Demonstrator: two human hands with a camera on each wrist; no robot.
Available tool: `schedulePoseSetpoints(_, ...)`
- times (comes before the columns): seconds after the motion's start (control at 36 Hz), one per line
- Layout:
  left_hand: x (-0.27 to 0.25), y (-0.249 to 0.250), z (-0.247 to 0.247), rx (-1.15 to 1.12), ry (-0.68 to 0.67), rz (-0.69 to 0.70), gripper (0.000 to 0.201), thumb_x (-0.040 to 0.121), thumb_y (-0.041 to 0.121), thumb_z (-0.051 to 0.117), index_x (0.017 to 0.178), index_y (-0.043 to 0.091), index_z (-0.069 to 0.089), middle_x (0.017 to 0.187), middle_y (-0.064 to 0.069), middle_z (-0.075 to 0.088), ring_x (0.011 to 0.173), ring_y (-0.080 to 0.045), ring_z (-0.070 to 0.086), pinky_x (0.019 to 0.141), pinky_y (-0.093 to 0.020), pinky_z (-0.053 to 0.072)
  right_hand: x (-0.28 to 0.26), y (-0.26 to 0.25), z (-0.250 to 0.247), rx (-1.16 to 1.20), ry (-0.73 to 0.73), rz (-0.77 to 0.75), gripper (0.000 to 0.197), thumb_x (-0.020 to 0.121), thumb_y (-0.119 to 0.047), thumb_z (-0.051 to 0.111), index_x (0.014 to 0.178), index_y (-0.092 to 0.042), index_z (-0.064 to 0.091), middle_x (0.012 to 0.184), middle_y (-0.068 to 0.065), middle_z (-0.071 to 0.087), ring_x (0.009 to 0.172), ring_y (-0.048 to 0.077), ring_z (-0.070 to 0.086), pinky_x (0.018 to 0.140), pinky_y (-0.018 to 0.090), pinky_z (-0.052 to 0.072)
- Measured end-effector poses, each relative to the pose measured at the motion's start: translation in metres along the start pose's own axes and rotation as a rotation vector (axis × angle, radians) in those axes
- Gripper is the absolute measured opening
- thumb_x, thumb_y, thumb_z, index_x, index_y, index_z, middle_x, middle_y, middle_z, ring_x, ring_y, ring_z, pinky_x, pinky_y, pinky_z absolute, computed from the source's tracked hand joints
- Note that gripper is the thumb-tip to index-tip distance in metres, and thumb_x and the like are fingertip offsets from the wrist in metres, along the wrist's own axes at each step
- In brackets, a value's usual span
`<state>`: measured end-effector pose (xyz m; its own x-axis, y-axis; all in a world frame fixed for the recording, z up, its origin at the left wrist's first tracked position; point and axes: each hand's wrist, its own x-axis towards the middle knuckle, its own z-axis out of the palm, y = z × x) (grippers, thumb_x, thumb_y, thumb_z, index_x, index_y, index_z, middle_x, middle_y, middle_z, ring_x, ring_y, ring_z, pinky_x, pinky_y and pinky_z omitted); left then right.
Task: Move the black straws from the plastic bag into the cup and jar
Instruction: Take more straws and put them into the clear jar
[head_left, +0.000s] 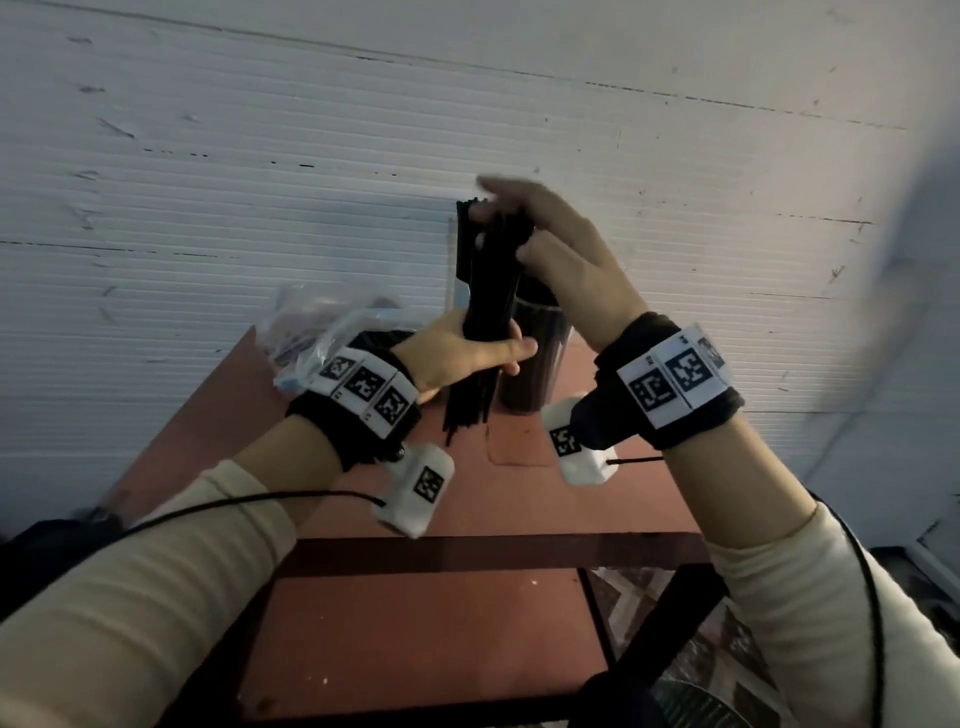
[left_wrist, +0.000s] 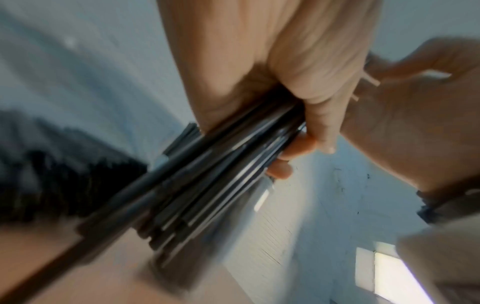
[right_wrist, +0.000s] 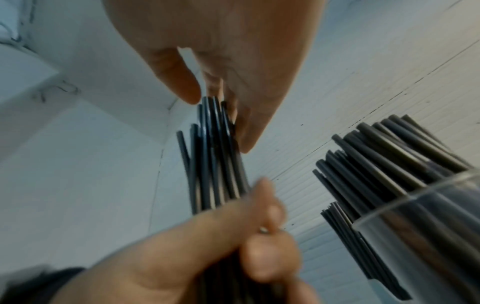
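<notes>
Your left hand (head_left: 462, 353) grips the bundle of black straws (head_left: 488, 291) mid-length above the surface (head_left: 426, 613), beside the straw-filled jar (head_left: 535, 358). Your right hand (head_left: 561, 249), fingers loosely extended, touches their tops. They look light, stiff and slick (likely to slide apart), so squeeze the middle firmly.

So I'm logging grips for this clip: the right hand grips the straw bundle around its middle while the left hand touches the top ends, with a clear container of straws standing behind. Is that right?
The hands are swapped. In the head view the left hand grips the straw bundle around its middle, and the right hand touches the top ends. The clear container of straws does stand behind.
</notes>
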<state>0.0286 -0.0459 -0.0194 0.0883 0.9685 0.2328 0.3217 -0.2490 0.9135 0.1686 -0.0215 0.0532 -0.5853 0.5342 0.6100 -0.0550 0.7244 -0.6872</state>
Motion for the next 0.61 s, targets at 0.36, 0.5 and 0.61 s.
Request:
schedulePoseSetpoints(0.36,0.010,-0.026,0.016,-0.012,-0.043,-0.213,0.015,0.077,0.012,0.080,0.086,0.009,0.069,0.094,-0.012,0.070,0.097,-0.021,0.067,0.097,-0.032,0.049,-0.010,0.028,0.013,-0.459,-0.064,-0.178,0.027,0.100,-0.019,0.047,0.115,-0.011,0.068,0.111,-0.001,0.065,0.105,0.003,0.056,0.093,0.009,0.040)
schedulePoseSetpoints(0.5,0.011,-0.031,0.017,-0.021,-0.063,-0.243,0.018,0.080,0.018,0.079,0.089,0.005,0.070,0.096,-0.011,0.072,0.096,-0.020,0.068,0.095,-0.029,0.049,-0.011,0.032,0.017,-0.429,0.007,-0.221,0.026,0.096,-0.027,0.056,0.114,-0.011,0.067,0.113,0.000,0.063,0.107,0.006,0.057,0.097,0.021,0.045)
schedulePoseSetpoints(0.61,0.009,-0.028,0.016,0.034,-0.089,-0.284,0.026,0.081,0.028,0.077,0.097,0.008,0.071,0.103,-0.006,0.072,0.100,-0.012,0.065,0.090,-0.022,0.046,-0.012,0.037,0.019,-0.444,0.037,-0.233,0.021,0.094,-0.012,0.056,0.111,-0.007,0.068,0.110,0.004,0.064,0.103,0.011,0.059,0.094,0.022,0.046)
